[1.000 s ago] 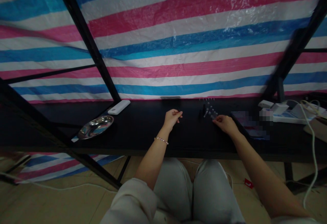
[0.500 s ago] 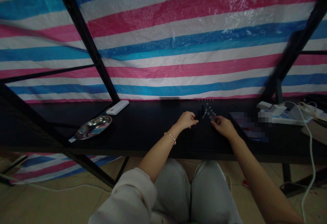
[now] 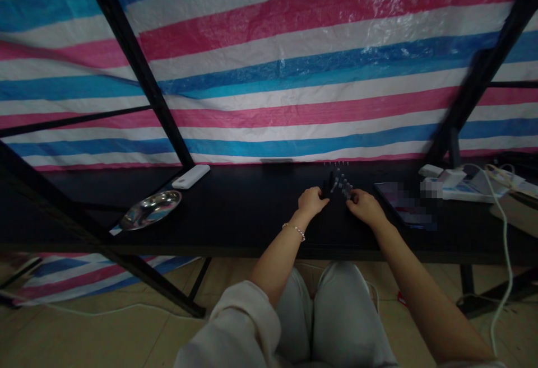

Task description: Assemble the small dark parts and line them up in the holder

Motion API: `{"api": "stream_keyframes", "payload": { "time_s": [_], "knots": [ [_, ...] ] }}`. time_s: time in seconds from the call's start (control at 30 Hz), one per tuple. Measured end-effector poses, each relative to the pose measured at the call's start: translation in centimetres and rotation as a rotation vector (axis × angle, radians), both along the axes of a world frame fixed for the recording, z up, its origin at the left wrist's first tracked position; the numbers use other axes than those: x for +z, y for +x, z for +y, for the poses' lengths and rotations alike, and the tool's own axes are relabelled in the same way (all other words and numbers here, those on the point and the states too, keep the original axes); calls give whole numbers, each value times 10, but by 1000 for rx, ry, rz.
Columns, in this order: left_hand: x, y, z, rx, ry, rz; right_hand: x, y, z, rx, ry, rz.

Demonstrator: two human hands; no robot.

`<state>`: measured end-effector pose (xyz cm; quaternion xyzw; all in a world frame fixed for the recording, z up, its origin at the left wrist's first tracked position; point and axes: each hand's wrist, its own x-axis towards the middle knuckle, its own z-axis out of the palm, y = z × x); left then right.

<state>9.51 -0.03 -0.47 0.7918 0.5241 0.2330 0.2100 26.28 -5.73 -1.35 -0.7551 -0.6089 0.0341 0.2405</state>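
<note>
On the black tabletop [image 3: 235,217], a small cluster of clear, glassy pieces [image 3: 341,184] stands with a dark upright piece [image 3: 330,184] at its left. My left hand [image 3: 311,201] reaches the dark piece, its fingers curled, though the hand hides what lies under them. My right hand [image 3: 365,208] sits just right of the cluster, with fingertips at the clear pieces. The frames are too dark and small to show whether either hand grips anything.
A white power bank [image 3: 190,176] and a steel oval dish [image 3: 150,210] lie to the left. A tablet [image 3: 403,205] and a white power strip [image 3: 466,190] with cables lie to the right. Black metal frame bars and a striped tarpaulin [image 3: 294,77] stand behind.
My left hand has moved right, up against the dark piece. My right hand has shifted only slightly, and the whole view has drifted a little with my head.
</note>
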Motion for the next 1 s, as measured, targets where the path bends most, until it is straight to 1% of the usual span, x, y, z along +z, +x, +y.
{"api": "stream_keyframes", "payload": {
  "time_s": [0.07, 0.23, 0.37, 0.7, 1.0],
  "knots": [
    [-1, -1, -2, 11, 0, -27, 0, 0, 0, -4, -1, 2],
    [-7, -4, -2, -8, 9, -83, -1, 0, 0, -18, 13, 7],
    [-9, -2, 0, 23, 37, -61, -2, 0, 2, -37, 30, -16],
    [-5, 4, -2, 66, 65, 5, -1, 0, 5, -63, 37, -72],
    [-6, 2, -4, 66, 52, 13, 1, -3, 1, -57, -8, -100]
  ]
}}
